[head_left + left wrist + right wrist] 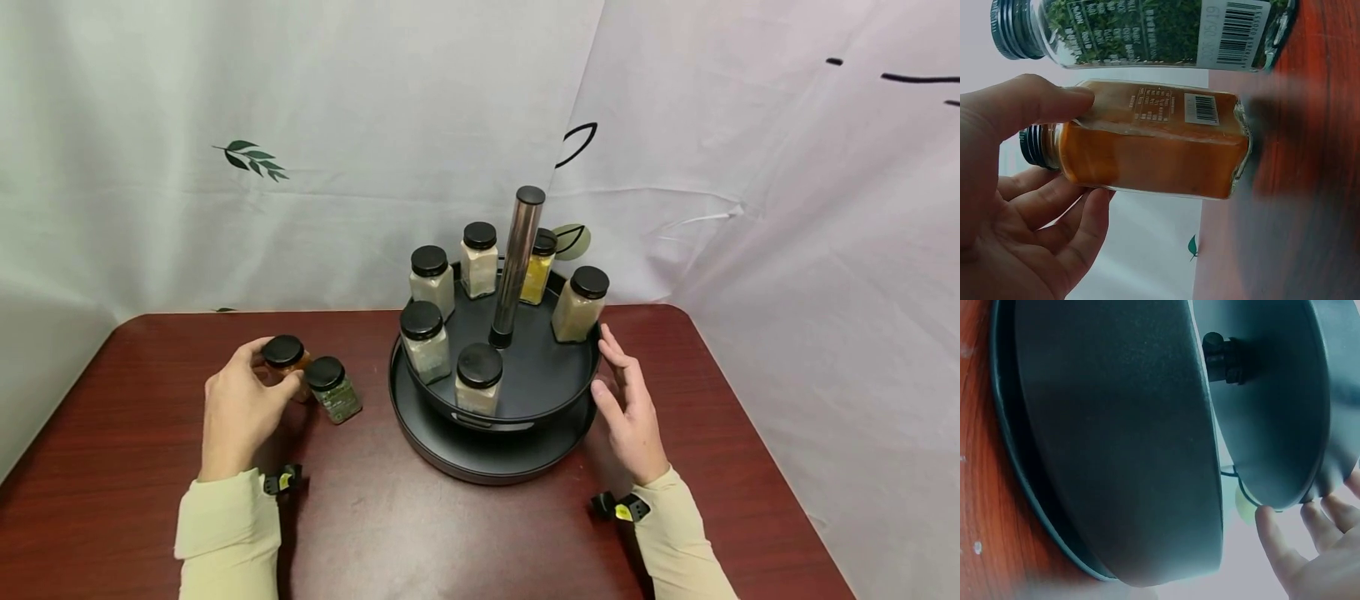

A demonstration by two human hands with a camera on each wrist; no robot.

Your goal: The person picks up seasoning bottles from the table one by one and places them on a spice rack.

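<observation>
On the left, my left hand (238,408) grips a square glass spice jar (1154,159) of orange-brown powder with a black lid, thumb on one side and fingers on the other. The jar's base is close over the table in the left wrist view. Right beside it stands a jar of green dried herbs (339,402). My right hand (633,417) is at the right side of a black two-tier spice rack, fingers extended, holding nothing. Its fingertips (1266,519) are at the rim of the upper tray (525,375); the lower tier (487,467) lies beneath.
Several black-lidded jars stand around the upper tray, among them a yellow one (536,279) and a tan one (577,317). A metal post (517,258) rises from its middle. The rack stands on a reddish-brown table (420,542), with a white curtain (360,125) behind.
</observation>
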